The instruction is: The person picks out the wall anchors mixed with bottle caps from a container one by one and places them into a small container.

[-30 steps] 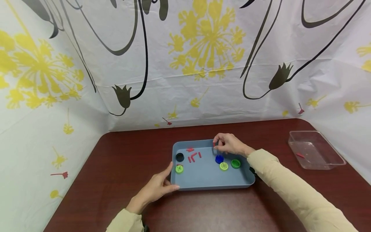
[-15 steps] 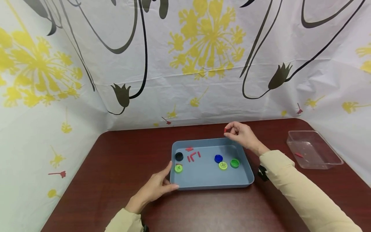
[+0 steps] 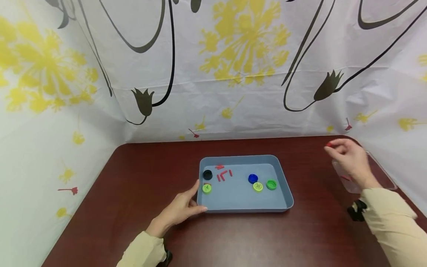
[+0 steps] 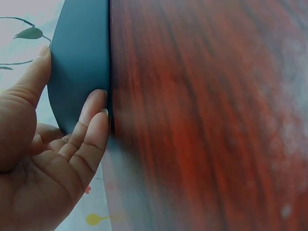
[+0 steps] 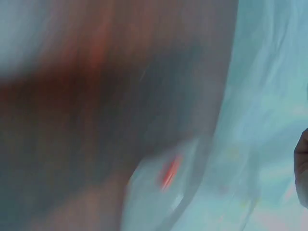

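My right hand [image 3: 348, 155] pinches a small red stick [image 3: 328, 144] between thumb and forefinger, above the clear plastic container [image 3: 381, 168] on the right. Inside that container lies another red stick [image 3: 346, 178], blurred in the right wrist view. At the near left corner of the blue-grey tray [image 3: 240, 202], my left hand [image 3: 180, 209] rests its extended fingers and thumb against the outer walls. The tray holds several red sticks [image 3: 224, 172], a black round cap [image 3: 207, 174], a blue cap [image 3: 252, 178], a green cap [image 3: 271, 184] and two yellow-green caps [image 3: 258, 187].
A dark red-brown wooden table [image 3: 253, 237] bears the tray and the container. White sheeting [image 3: 186, 74] with yellow and dark plant prints rises behind the table and along both sides.
My right hand has lifted the red stick out of the tray and carried it right, over to the clear container. The left hand stays at the tray corner.
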Available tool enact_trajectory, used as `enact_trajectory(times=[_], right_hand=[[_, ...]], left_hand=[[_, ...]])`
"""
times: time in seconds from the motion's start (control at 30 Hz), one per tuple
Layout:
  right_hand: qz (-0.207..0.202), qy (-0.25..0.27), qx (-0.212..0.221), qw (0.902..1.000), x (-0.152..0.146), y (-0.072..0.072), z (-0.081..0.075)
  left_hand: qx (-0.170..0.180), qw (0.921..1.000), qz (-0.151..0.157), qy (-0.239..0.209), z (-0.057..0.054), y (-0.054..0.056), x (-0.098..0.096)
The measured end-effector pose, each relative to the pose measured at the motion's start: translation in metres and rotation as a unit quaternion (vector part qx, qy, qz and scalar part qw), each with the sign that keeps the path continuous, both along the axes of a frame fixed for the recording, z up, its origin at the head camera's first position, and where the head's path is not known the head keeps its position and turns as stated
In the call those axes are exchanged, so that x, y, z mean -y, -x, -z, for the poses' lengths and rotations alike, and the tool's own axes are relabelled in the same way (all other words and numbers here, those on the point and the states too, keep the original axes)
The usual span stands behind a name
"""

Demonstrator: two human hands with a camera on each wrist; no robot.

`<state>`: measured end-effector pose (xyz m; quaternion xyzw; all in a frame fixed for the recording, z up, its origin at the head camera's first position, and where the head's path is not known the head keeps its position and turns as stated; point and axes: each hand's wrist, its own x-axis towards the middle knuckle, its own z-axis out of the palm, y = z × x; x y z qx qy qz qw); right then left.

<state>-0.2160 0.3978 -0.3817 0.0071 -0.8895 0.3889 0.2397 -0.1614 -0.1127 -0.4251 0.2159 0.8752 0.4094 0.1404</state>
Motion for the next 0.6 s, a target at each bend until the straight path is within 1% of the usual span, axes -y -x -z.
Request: enact_trajectory(times=[0.03,0.1,0.17,0.23,0.37,0.6], right_hand=[[0.015,-0.003,0.015,0.9998,-0.011,-0.005,0.001],[0.037,-0.033,0.039,0.9980,-0.029,-0.013,0.004],[0.055,-0.071,0.070,0.9935,-0.042,-0.020,0.006],[0.067,-0.110,0.090,0.9876,-0.050,-0.023,0.009],[0.066,-0.170,0.110,0.9770,-0.056,-0.024,0.010],[0.051,-0.223,0.169,0.9588,-0.057,-0.022,0.010]], left_hand=[[0.000,1.0000,-0.001,0.001,0.000,0.000,-0.001],[0.005,1.0000,-0.005,0.003,0.000,0.001,-0.001],[0.006,0.9999,-0.007,0.007,-0.001,0.001,-0.001],[0.006,0.9999,-0.010,0.010,-0.001,0.001,0.000],[0.005,0.9999,-0.012,0.009,-0.002,0.000,0.000],[0.006,0.9999,-0.014,0.009,-0.002,0.000,-0.002]])
